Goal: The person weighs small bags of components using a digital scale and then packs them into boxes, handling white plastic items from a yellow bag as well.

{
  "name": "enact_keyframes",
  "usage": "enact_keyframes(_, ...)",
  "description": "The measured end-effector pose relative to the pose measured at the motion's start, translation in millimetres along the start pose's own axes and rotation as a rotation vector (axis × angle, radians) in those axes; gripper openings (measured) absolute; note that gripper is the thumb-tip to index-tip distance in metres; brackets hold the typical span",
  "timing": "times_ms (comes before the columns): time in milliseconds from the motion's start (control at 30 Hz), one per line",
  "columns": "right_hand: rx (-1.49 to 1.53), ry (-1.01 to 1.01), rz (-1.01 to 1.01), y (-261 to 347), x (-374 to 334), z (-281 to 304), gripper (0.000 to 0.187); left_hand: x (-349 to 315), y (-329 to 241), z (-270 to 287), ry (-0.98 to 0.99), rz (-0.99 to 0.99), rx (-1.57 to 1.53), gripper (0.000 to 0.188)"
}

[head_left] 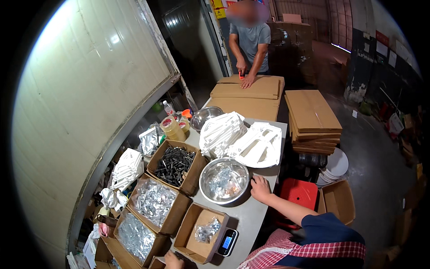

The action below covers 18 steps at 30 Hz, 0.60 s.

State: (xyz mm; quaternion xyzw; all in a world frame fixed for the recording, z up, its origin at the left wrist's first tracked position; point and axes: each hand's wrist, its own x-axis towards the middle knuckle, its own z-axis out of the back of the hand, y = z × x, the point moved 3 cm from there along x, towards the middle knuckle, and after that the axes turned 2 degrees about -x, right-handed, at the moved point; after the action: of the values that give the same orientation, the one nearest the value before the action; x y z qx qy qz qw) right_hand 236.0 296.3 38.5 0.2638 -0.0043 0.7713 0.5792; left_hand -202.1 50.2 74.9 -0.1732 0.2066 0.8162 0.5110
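By the bench's right edge, right hand (260, 188) lies just beside the metal bowl (207, 190), fingers bent and fairly narrow; contact with the rim, or anything under the fingers, cannot be made out. Left hand (174, 260) is at the bottom of the view, partly cut off, next to the near-left corner of the cardboard box (187, 240); its grip is not readable.

Position: the box stands toward the bench (251, 219)'s near end, nearer the left hand. From that hand it lies forward and to the right; from the right hand, back and to the left. Inside, toward its right wall, a clear bag of small metal parts (207, 230). A digital scale (227, 242) shows at the box's right side; whether the box bears on it is hidden.

Orientation: box long axis runs roughly with the bench's right edge, far end leaning slightly right; its mouth faces up. The bag's longer direction slants across the box, from near-left to far-right; which end is its mouth, unclear. The bowl is round, no long axis, upright, mouth up, with clear bags inside; it sits beyond the box, immediately left of the right hand.
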Motion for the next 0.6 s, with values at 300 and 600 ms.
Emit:
enact_keyframes(300,-0.03,-0.049,0.016,26,6,-8,0.033,15,29,-62,-0.082,-0.047,0.122,0.022)
enact_keyframes(600,-0.037,-0.074,0.03,28,5,-4,0.032,57,56,-105,-0.557,-0.117,0.076,0.033)
